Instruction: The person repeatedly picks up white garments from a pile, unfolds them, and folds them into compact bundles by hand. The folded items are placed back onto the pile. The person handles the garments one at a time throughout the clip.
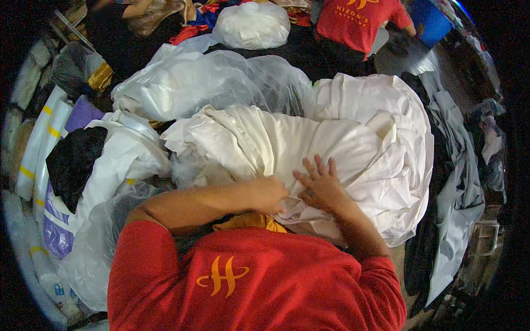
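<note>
A large heap of white cloth (331,140) lies before me, gathered in many folds. Over its near edge is my left hand (267,194), blurred, with curled fingers; whether it grips the cloth cannot be told. My right hand (321,184) rests on the white folds with its fingers spread. Yellow-gold cloth (252,222) shows between my left forearm and my red shirt. Just beyond the white heap is a translucent plastic bag (198,78) with pale contents.
A tied white plastic bag (252,25) stands at the far side, near a person in a red shirt (356,20) and a blue bin (432,20). Plastic-wrapped packs (45,140) and a black cloth (78,161) lie left. Grey sheeting (455,165) runs along the right.
</note>
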A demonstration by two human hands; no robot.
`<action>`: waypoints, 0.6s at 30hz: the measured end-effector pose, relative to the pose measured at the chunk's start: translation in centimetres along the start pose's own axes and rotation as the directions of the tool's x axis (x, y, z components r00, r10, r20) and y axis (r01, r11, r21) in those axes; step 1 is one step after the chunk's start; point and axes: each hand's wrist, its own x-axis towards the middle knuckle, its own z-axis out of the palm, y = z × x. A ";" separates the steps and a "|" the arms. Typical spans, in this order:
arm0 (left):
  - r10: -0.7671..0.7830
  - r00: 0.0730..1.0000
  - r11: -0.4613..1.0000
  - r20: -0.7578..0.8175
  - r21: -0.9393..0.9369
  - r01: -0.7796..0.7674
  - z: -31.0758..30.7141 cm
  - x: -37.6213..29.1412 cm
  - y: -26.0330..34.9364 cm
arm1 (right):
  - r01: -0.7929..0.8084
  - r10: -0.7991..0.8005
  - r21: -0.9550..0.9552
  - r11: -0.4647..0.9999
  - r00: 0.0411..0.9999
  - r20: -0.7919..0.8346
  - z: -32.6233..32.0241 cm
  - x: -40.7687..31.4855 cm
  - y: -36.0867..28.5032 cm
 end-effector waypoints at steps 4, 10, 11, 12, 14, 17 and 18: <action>-0.406 0.840 0.832 -0.359 -0.525 0.178 -7.5 -1.1 -9.1 | 0.073 -0.073 0.005 0.997 0.996 -0.050 2.7 -0.9 0.0; -0.538 0.596 0.683 -0.596 0.106 0.723 -4.9 -3.7 -20.7 | 0.095 -0.086 0.131 0.987 0.993 -0.076 1.4 -2.0 -0.2; -0.590 0.584 0.694 -0.558 0.020 0.720 -3.3 -4.2 -21.6 | 0.060 -0.050 0.130 0.990 0.996 -0.077 1.2 -2.0 -0.3; -0.639 0.570 0.694 -0.516 -0.067 0.717 -1.5 -4.9 -22.1 | 0.050 -0.038 0.153 0.987 0.996 -0.082 1.1 -2.1 -0.3; -0.673 0.606 0.735 -0.424 -0.294 0.611 -0.3 -5.9 -23.5 | 0.029 -0.015 0.187 0.982 0.997 -0.078 0.9 -2.3 -0.2; -0.746 0.508 0.665 -0.432 -0.527 0.529 -0.6 -11.9 -25.0 | -0.005 0.026 0.236 0.972 0.996 -0.088 0.8 -2.5 0.0; -0.696 0.365 0.697 -0.618 -0.458 0.553 -0.4 -14.9 -25.0 | -0.005 0.034 0.248 0.969 0.993 -0.114 0.7 -2.4 -0.2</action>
